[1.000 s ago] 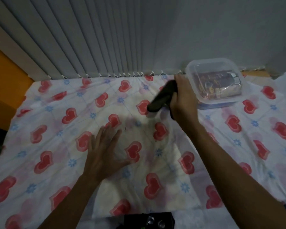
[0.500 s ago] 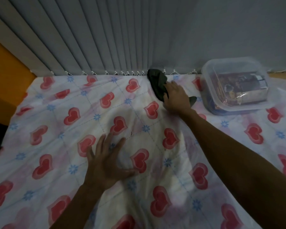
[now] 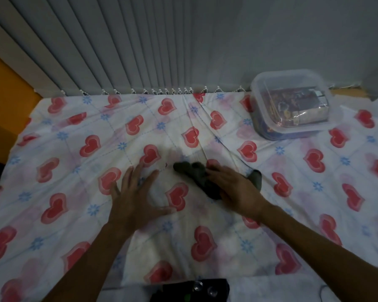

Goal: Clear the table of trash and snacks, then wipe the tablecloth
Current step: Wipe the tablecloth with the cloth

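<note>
A white tablecloth [image 3: 79, 127] printed with red hearts and blue flowers covers the whole table. My right hand [image 3: 234, 188] presses a dark grey cloth [image 3: 194, 174] flat onto the tablecloth near the middle; the cloth sticks out on both sides of the hand. My left hand [image 3: 133, 197] lies flat just to its left with fingers spread, holding nothing. The fabric is creased into folds running away from my hands toward the far edge.
A clear lidded plastic box [image 3: 288, 105] with packaged snacks stands at the far right. Grey vertical blinds [image 3: 118, 44] and a wall close off the far edge. An orange wall [image 3: 4, 94] is at the left. A black device [image 3: 190, 290] sits at the near edge.
My right hand has dragged the dark cloth from the far edge by the blinds back toward me to the middle of the table. My left hand has stayed flat in place.
</note>
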`<move>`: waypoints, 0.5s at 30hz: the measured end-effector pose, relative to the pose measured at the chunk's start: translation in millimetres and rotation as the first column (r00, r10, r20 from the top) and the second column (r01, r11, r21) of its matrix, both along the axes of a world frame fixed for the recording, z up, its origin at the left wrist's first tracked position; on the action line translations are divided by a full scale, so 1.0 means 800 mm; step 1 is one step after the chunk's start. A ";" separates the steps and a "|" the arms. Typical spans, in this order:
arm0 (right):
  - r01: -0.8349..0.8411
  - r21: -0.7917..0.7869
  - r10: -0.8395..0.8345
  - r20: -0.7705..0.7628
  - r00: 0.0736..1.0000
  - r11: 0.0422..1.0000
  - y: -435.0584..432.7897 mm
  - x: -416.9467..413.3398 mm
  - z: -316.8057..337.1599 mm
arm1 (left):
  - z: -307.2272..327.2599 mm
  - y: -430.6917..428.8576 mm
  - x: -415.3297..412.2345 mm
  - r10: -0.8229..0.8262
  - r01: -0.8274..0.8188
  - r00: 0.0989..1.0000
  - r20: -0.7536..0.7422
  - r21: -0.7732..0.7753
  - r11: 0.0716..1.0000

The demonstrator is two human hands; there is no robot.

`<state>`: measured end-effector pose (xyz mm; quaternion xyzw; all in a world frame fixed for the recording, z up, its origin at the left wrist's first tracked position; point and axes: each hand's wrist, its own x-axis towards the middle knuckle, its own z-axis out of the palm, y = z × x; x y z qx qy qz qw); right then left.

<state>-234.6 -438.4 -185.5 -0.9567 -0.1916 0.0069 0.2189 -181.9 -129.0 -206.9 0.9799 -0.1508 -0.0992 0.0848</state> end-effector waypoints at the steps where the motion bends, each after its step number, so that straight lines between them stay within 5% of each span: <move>1: -0.017 0.003 0.017 -0.017 1.000 1.000 0.001 -0.022 0.002 | 0.001 0.000 -0.001 -0.002 0.002 1.000 0.002 0.002 1.000; 11: -0.237 0.115 0.249 -0.099 0.963 0.965 0.008 -0.184 0.012 | 0.012 -0.006 0.000 0.014 -0.013 0.998 -0.065 0.009 1.000; 15: -0.019 0.252 0.066 -0.180 0.981 0.968 0.004 -0.165 0.027 | 0.016 -0.006 -0.003 0.001 -0.001 1.000 -0.031 -0.007 1.000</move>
